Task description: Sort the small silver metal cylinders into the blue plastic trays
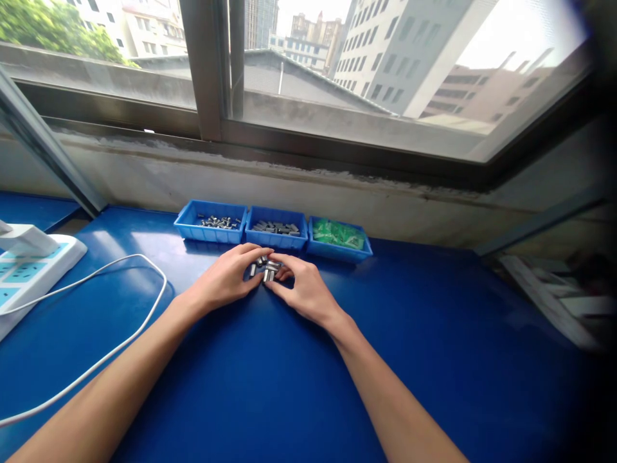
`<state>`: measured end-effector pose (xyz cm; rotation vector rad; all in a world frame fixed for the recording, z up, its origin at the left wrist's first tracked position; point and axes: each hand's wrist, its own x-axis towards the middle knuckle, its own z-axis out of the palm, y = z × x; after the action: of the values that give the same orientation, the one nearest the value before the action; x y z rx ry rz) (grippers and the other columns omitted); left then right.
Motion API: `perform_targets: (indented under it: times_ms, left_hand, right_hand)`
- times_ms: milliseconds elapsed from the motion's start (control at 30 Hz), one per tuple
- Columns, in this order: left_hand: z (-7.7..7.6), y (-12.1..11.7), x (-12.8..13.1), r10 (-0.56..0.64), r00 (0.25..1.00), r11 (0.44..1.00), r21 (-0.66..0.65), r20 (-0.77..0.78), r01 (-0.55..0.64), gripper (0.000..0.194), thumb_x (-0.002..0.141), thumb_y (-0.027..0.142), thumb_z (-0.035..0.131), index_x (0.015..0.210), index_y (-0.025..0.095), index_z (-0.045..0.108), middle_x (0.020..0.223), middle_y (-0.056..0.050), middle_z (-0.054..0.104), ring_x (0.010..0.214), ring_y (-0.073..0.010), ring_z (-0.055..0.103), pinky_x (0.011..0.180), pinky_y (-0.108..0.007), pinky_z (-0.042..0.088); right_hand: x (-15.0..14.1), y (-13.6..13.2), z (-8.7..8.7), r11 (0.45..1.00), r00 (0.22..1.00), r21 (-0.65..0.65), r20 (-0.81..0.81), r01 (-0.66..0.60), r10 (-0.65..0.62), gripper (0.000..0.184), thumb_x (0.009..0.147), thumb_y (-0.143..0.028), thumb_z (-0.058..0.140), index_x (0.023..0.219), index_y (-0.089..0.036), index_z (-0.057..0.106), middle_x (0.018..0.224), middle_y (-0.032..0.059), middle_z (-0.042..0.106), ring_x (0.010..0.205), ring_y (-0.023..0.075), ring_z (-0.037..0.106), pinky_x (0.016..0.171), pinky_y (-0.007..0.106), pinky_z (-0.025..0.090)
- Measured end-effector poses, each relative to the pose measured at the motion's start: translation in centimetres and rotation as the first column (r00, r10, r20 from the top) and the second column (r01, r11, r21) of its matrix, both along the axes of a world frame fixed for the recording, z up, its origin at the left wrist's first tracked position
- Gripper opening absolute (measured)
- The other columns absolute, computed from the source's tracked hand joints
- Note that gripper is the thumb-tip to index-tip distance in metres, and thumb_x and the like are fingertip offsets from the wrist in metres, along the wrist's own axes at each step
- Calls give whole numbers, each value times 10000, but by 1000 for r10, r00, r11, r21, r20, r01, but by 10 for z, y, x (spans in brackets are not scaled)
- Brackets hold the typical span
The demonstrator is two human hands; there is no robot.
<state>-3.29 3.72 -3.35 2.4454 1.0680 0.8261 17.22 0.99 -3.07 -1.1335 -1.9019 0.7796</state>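
Observation:
Several short, shiny metal cylinders sit in a small cluster on the blue tabletop, between my two hands. From the left, my left hand curves around the cluster, its thumb and fingers apart and a loose cylinder lying in the gap. On the other side, my right hand has its thumb and index finger at opposite ends of a few cylinders standing side by side. Its other fingers curl behind them and are partly hidden.
Behind my hands stand three blue bins: the left bin with small metal parts, the middle bin with metal cylinders, the right bin with green bags. A white cable and power strip lie left.

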Motion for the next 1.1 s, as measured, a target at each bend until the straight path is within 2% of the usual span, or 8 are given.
perform_targets:
  times_ms: [267, 467, 533, 700, 967, 1033, 1100]
  left_hand:
    - [5, -2, -1, 32, 999, 999, 2, -29, -32, 492, 804, 197, 578, 1294, 206, 624, 1269, -95, 642, 1144, -256, 625, 1016, -357, 495]
    - [7, -4, 1, 22, 999, 1000, -3, -44, -22, 412, 833, 217, 567, 1234, 198, 659, 1243, -94, 652, 1128, -251, 628, 1016, -357, 498]
    - [7, -4, 1, 26, 998, 1000, -8, -54, -26, 398, 838, 227, 568, 1222, 191, 667, 1249, -98, 646, 1131, -254, 625, 1021, -361, 496]
    - [6, -5, 1, 35, 998, 999, -1, -60, -35, 380, 849, 230, 564, 1212, 193, 671, 1247, -97, 647, 1131, -254, 624, 1020, -362, 495]
    - [8, -4, 0, 34, 999, 999, -7, -41, -34, 362, 846, 227, 570, 1189, 194, 681, 1223, -94, 658, 1111, -249, 636, 1008, -350, 493]
    - [9, -4, -1, 27, 999, 1000, -14, -27, -27, 358, 843, 217, 571, 1182, 192, 683, 1209, -89, 658, 1082, -239, 644, 985, -335, 498]
    - [10, -3, -2, 33, 999, 999, -21, -15, -33, 353, 844, 208, 566, 1176, 190, 684, 1185, -81, 660, 1028, -221, 654, 938, -318, 510]
  right_hand:
    - [-7, 3, -7, 989, 973, -110, -198, 95, -115, 300, 728, -282, 786, 1016, -206, 745, 994, 58, 749, 790, 181, 709, 791, 334, 595]
    - [-4, 8, -7, 931, 917, -292, -263, 219, -299, 267, 734, -368, 784, 920, -177, 765, 892, 81, 776, 817, 236, 740, 800, 366, 599]
    - [-1, 10, -7, 926, 907, -283, -265, 251, -327, 232, 739, -349, 776, 905, -186, 766, 898, 79, 778, 819, 242, 742, 792, 367, 599]
    - [4, 13, -11, 932, 923, -131, -151, 337, -355, 155, 770, -273, 718, 904, -215, 769, 846, 52, 769, 722, 219, 723, 743, 366, 585]
    - [11, 11, -3, 959, 957, 10, 63, 283, -283, 205, 776, -119, 613, 895, -202, 759, 881, 56, 744, 653, 164, 652, 686, 321, 524]
    - [12, 11, -1, 962, 961, -1, 49, 274, -274, 190, 780, -132, 630, 899, -209, 756, 875, 49, 737, 667, 162, 647, 699, 321, 516]
    - [12, 11, 1, 962, 963, -101, -75, 252, -260, 175, 769, -177, 692, 931, -212, 747, 874, 40, 737, 719, 168, 665, 721, 314, 523]
